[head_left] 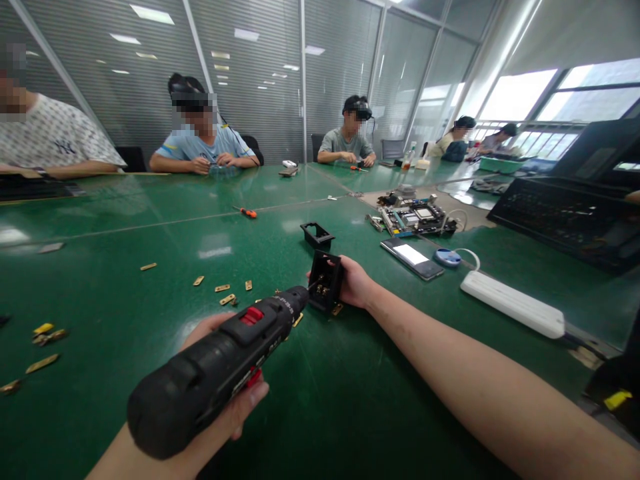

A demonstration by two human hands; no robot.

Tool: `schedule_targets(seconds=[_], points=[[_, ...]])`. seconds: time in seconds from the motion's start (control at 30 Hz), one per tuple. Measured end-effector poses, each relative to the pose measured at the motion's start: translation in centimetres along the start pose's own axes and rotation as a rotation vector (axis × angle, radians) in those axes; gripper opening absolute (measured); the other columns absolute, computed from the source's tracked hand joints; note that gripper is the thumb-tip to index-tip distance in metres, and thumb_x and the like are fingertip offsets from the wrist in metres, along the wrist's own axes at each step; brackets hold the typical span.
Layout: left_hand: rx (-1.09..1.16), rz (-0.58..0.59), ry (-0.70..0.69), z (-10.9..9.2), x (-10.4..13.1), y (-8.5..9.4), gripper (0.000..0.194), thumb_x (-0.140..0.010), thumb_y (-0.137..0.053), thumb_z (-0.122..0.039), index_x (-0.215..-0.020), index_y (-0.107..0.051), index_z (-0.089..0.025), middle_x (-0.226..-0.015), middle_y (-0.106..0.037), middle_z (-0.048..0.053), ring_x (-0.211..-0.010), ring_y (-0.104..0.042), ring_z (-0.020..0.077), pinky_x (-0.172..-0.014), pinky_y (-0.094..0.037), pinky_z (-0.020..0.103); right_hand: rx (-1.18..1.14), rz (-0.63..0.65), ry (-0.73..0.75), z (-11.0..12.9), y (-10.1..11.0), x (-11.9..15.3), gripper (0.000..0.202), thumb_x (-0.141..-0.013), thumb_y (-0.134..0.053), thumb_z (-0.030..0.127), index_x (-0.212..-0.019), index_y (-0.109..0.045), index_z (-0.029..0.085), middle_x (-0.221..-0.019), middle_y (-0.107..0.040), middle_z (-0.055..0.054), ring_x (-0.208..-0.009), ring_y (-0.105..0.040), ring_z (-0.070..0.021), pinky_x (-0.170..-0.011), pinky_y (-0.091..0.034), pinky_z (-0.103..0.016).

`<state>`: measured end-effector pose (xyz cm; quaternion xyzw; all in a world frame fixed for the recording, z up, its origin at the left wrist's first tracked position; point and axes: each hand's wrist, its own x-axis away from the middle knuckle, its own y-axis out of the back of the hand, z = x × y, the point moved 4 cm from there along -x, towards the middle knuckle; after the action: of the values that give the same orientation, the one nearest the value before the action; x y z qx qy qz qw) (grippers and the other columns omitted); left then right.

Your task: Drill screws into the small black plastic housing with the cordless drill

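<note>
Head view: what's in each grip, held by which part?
Left grip: the power drill, from beneath its body near the red trigger; the handle itself is hidden. Right grip: the black box, by its right side.

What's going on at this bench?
The left hand grips a power drill, its bit pointing into an open black box held by the right hand. Brass-coloured parts show inside; whether the bit touches one is unclear. Loose brass-coloured plates lie on the green table, and a black frame sits beyond the box.
</note>
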<state>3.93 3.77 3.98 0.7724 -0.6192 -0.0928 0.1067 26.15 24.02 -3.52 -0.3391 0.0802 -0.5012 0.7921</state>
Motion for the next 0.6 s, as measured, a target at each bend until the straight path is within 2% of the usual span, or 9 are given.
schedule_targets(seconds=[0.23,0.5,0.6], points=[[-0.011,0.037,-0.010,1.2,-0.3,0.3,0.078,-0.072,-0.081,-0.039,-0.141,-0.046,-0.028,-0.066,-0.081,-0.007,-0.030,-0.063,0.0159,-0.033,-0.052,0.021,-0.014,0.021,0.018,0.0,-0.1,0.0,0.027,-0.096,-0.060,0.040,-0.102,-0.073,0.018,-0.095,-0.084,-0.013,-0.097,-0.080,-0.0317,-0.101,-0.063,-0.051],[0.018,0.012,0.001,0.5,-0.2,-0.1,0.077,-0.067,-0.080,-0.037,-0.136,-0.048,-0.026,-0.062,-0.078,-0.008,-0.026,-0.056,0.0125,-0.031,-0.047,0.019,-0.016,0.020,0.016,-0.1,0.0,-0.1,0.028,-0.097,-0.060,0.041,-0.105,-0.074,0.018,-0.095,-0.085,-0.011,-0.097,-0.081,-0.0316,-0.102,-0.063,-0.052],[-0.022,0.035,-0.004,0.6,-0.3,0.0,0.077,-0.070,-0.081,-0.040,-0.138,-0.048,-0.026,-0.067,-0.079,-0.007,-0.028,-0.059,0.0136,-0.033,-0.051,0.021,-0.023,0.021,0.017,-0.1,0.1,-0.2,0.029,-0.098,-0.059,0.041,-0.107,-0.074,0.018,-0.095,-0.085,-0.012,-0.096,-0.081,-0.0317,-0.101,-0.064,-0.052]])
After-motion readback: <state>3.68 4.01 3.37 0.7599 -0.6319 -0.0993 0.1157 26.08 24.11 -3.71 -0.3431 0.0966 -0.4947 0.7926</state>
